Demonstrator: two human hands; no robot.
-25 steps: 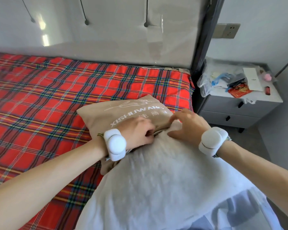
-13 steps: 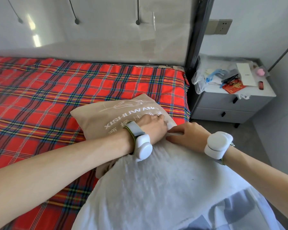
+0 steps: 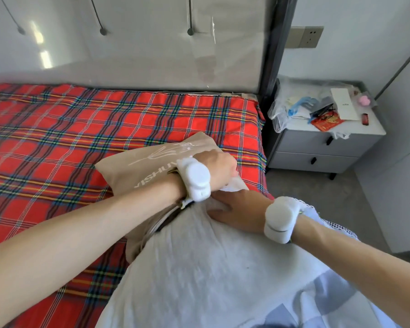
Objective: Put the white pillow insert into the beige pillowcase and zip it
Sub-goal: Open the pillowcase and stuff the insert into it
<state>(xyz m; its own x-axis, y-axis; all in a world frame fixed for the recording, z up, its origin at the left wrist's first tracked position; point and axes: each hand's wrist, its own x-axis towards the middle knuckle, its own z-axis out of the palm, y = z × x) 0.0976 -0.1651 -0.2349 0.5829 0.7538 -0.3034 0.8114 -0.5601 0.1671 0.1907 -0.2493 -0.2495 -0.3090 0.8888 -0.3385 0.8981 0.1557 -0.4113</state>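
I count one beige pillowcase (image 3: 140, 166) and one white pillow insert (image 3: 199, 268), both on the red plaid bed sheet (image 3: 81, 138) near the bed's right edge. The pillowcase lies farther from me, its open end toward me. The insert's far end sits in that opening, while most of it remains outside and stretches toward the bottom of the view, where the frame edge cuts it off.

Two hands are in view, each with one white wrist device (image 3: 197, 178). The left hand (image 3: 217, 168) reaches over the pillowcase's right corner, where a white corner of the insert shows. Its fingers bend away over the far side, so I cannot tell what they have hold of. The right hand (image 3: 239, 213) lies flat on the insert with its fingers stretched out, their tips running under the left wrist.

Beyond the bed I count three dark studs (image 3: 102, 31) on the headboard, one wall socket (image 3: 304, 36), and one grey nightstand (image 3: 317, 147) with two drawers. Its top holds clutter too small for me to sort. The printed lettering on the pillowcase is partly covered by the left wrist. I cannot make out the zip clearly.
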